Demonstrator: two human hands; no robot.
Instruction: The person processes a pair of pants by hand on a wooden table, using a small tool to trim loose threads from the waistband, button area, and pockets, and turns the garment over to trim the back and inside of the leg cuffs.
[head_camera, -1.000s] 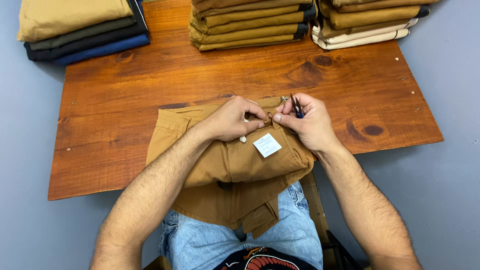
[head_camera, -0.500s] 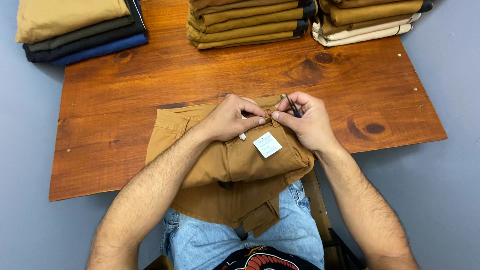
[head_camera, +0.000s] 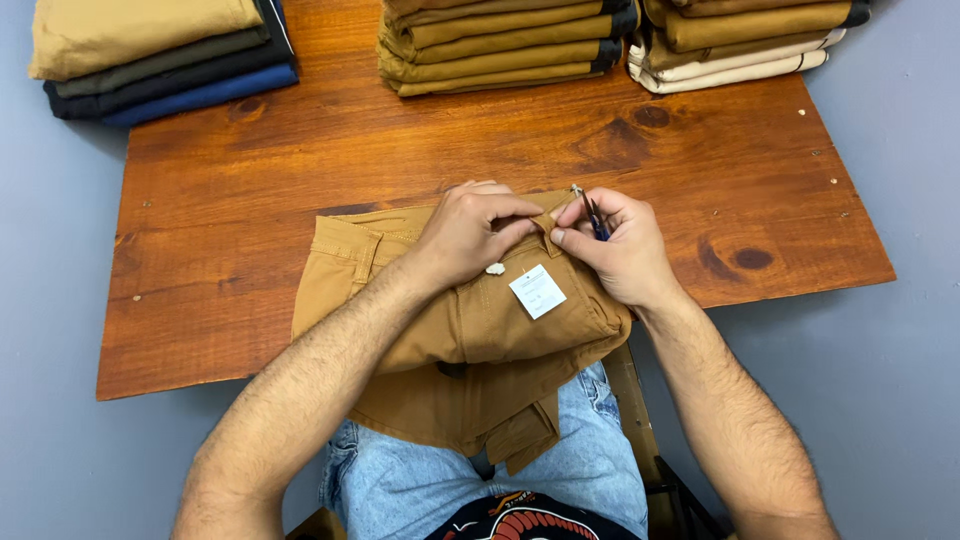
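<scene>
Folded tan trousers (head_camera: 470, 330) lie at the near edge of the wooden table (head_camera: 250, 200) and hang over my lap. My left hand (head_camera: 470, 230) pinches the waistband fabric near a belt loop. Close beside it, my right hand (head_camera: 615, 245) pinches the same spot with thumb and forefinger while a small dark thread snip (head_camera: 592, 213) sits tucked between its fingers. A white paper tag (head_camera: 537, 291) and a small pale button (head_camera: 495, 268) lie on the cloth just below my hands.
Three stacks of folded trousers stand along the table's far edge: a mixed tan, olive, black and blue stack (head_camera: 150, 55) on the left, a tan stack (head_camera: 500, 45) in the middle, a tan and cream stack (head_camera: 745, 40) on the right. Grey floor surrounds the table.
My left hand has shifted slightly up along the waistband, uncovering the pale button. My right hand stays in place with the snip.
</scene>
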